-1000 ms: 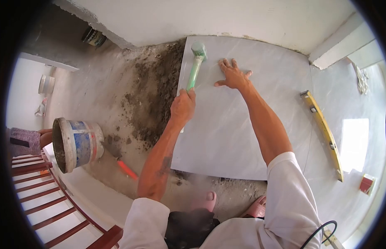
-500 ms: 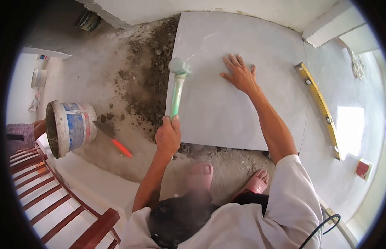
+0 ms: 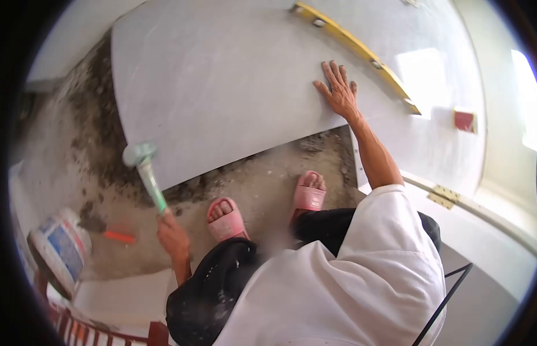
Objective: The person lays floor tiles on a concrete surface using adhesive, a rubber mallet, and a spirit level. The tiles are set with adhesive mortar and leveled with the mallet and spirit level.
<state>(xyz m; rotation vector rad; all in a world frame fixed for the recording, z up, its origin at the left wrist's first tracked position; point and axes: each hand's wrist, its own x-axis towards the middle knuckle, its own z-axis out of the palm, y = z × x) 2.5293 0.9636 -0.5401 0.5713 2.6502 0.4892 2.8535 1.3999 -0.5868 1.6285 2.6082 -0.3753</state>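
Note:
My left hand (image 3: pixel 174 233) is closed round the lower end of the green handle of a rubber mallet (image 3: pixel 148 173). The mallet's pale head is over the near left corner of a large grey tile (image 3: pixel 222 86); whether it touches the tile I cannot tell. With fingers spread, my right hand (image 3: pixel 339 93) lies flat on the grey surface near the tile's right end. A yellow spirit level (image 3: pixel 361 51) rests on the tiles just beyond it.
Crumbly mortar (image 3: pixel 95 121) borders the tile's left side. At the lower left are a bucket (image 3: pixel 62 245) on its side, a trowel with a red handle (image 3: pixel 119 237) and a dark red railing (image 3: pixel 156 334). A red block (image 3: pixel 464 121) lies at right.
The view has turned and shifted right. The mallet has moved from above the tile's left edge to its near left corner. My right hand has moved toward the level and the tile's right end.

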